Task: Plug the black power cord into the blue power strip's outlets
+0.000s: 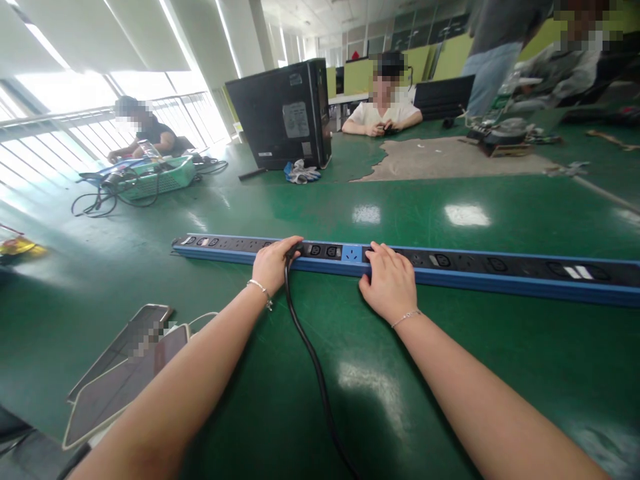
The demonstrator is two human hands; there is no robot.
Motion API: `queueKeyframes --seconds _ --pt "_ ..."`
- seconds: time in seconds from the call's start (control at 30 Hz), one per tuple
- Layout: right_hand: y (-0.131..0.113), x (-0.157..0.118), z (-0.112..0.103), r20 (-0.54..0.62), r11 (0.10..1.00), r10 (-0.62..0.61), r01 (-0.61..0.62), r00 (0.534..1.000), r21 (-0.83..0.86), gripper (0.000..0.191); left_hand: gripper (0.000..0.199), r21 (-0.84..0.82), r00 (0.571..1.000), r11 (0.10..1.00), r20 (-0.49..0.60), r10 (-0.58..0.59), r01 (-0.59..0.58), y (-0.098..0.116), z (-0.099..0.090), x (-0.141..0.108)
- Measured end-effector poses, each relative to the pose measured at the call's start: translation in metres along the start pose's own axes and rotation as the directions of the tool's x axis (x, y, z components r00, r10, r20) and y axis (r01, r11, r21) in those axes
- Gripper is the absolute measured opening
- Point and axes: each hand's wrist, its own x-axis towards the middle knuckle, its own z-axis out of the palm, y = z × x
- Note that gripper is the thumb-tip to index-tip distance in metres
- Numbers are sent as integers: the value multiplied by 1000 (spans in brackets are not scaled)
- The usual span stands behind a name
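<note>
A long blue and black power strip (320, 265) lies across the green table, its row of sockets facing up. My left hand (273, 263) is closed round the plug end of a black cable (313, 353), at a socket left of the strip's middle; the plug is mostly hidden by the fingers. From there the cable runs down toward the near edge of the view. My right hand (393, 280) grips the strip just right of the blue socket (351, 253), fingers over the top and thumb on the near side.
Two phones (125, 393) lie at the lower left. Farther back are a green basket (165, 181) with cables, a black computer case (280, 113), gloves (301, 172) and metal parts (505, 133). Several people are beyond the table.
</note>
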Motion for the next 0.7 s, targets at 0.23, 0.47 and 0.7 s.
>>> queueKeyframes --seconds 0.23,0.47,0.7 --pt "1 1 2 -9 1000 5 -5 1000 -6 39 34 65 1000 998 -23 6 -5 7 1 -2" --pt "2 1 1 -3 1000 4 -4 1000 4 41 31 -7 977 987 -137 -163 163 21 14 -7" --pt "6 0 -2 18 999 -30 29 999 33 43 30 -71 962 979 -183 -202 192 19 23 -6"
